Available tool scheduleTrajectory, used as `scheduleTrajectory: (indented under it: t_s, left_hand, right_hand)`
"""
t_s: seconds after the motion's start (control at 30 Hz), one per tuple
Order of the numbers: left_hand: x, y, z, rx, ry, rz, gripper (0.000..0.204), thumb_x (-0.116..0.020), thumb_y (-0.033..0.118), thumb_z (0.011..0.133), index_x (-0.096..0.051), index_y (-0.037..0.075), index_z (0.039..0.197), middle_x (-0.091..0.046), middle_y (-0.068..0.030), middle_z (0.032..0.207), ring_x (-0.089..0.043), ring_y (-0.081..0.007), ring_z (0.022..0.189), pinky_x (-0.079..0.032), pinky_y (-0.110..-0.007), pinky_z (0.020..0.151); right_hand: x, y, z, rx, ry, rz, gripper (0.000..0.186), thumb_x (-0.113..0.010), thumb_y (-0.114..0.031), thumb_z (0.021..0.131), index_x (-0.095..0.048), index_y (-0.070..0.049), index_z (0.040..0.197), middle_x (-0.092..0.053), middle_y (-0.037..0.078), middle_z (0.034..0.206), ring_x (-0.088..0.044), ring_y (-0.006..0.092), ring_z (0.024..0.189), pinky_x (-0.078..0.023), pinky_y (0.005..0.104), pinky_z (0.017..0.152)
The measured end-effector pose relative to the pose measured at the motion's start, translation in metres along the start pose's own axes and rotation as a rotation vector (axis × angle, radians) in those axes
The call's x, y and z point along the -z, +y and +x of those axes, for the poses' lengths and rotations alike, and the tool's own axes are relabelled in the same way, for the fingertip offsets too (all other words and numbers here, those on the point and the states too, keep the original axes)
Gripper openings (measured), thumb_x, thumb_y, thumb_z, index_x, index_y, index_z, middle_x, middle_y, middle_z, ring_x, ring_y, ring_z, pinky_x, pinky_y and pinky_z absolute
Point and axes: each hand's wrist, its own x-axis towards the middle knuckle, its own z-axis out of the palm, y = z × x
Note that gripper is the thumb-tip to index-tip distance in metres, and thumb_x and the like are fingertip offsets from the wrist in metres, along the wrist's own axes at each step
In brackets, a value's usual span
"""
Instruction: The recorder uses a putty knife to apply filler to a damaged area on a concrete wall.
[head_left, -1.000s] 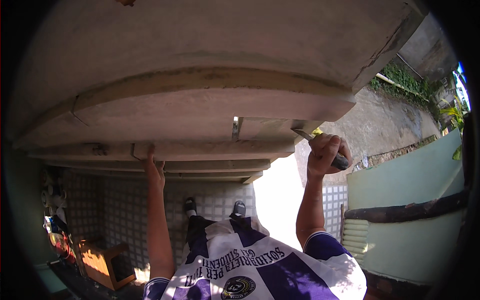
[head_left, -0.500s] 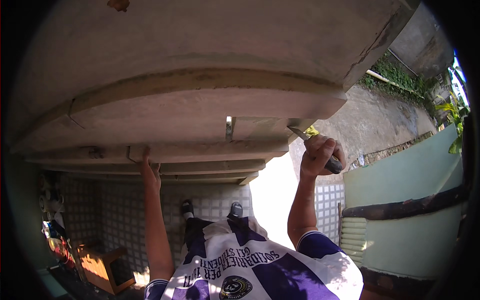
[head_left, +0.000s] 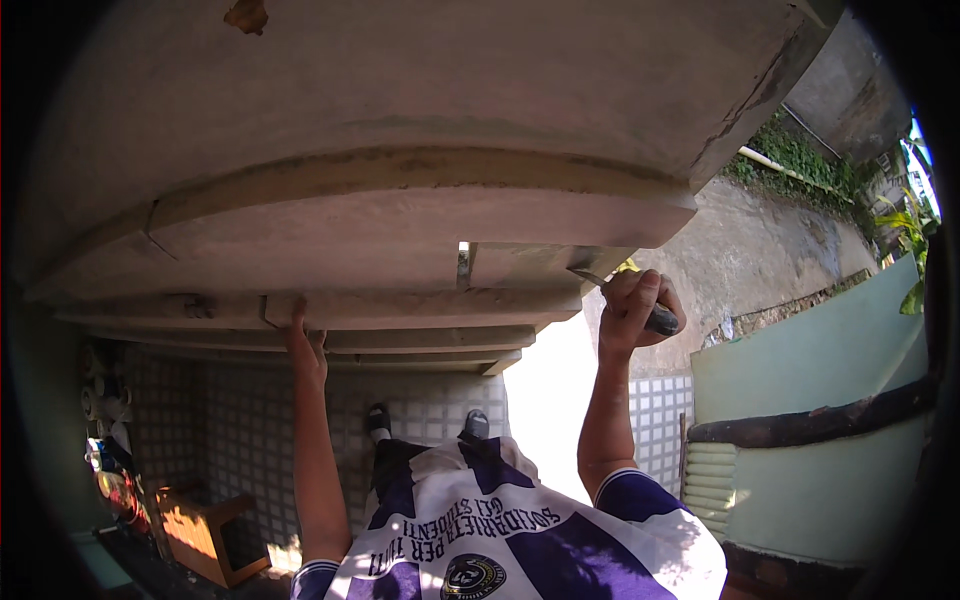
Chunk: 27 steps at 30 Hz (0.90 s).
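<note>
My right hand (head_left: 640,310) is closed round the dark handle of a metal scraper (head_left: 590,276), its blade against a grey panel (head_left: 515,258) on the underside of a pale concrete structure (head_left: 350,240), near its right end. A narrow bright slot (head_left: 463,262) sits left of that panel. My left hand (head_left: 308,335) holds the edge of a lower ledge (head_left: 420,310), one finger reaching up onto its face; some fingers are hidden behind it.
A wooden stool (head_left: 200,535) and assorted items (head_left: 110,430) stand at lower left. My sandalled feet are on a tiled floor (head_left: 250,410). On the right are a green low wall (head_left: 800,370) with a dark bar, a concrete path (head_left: 760,255) and plants (head_left: 910,230).
My right hand and the scraper have shifted a little left, with the blade still at the grey panel. My left hand remains on the ledge; the view has shifted slightly.
</note>
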Motion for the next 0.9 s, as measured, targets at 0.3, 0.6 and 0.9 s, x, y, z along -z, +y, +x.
scheduleTrajectory:
  t_s: [0.3,0.6,0.9]
  left_hand:
    - [0.005,0.0,0.0,0.021,-0.031,0.008,0.06,-0.074,0.037,0.078,-0.05,0.021,0.13,-0.047,0.0019,0.128,-0.042,-0.0154,0.116,-0.038,-0.037,0.089]
    - [0.004,0.0,-0.002,0.007,-0.024,0.014,0.059,-0.073,0.036,0.079,-0.051,0.02,0.131,-0.045,0.0,0.129,-0.04,-0.0164,0.119,-0.037,-0.039,0.094]
    - [0.0,0.007,-0.005,0.026,0.011,0.032,0.064,-0.077,0.034,0.076,-0.048,0.019,0.131,-0.047,-0.0009,0.123,-0.044,-0.0165,0.112,-0.038,-0.04,0.09]
  right_hand:
    - [0.005,0.012,-0.012,-0.062,-0.046,0.022,0.046,-0.055,-0.009,0.094,-0.032,-0.009,0.055,-0.042,0.001,0.044,-0.039,0.0071,0.04,-0.028,0.0225,0.041]
    - [-0.001,-0.01,-0.001,0.0,-0.003,0.0,0.044,-0.056,-0.011,0.095,-0.033,-0.008,0.057,-0.044,0.002,0.046,-0.041,0.0074,0.042,-0.029,0.0228,0.041]
    - [-0.001,0.0,0.005,-0.1,0.016,0.053,0.047,-0.059,-0.017,0.093,-0.034,-0.009,0.054,-0.047,0.002,0.046,-0.043,0.0066,0.042,-0.029,0.0229,0.04]
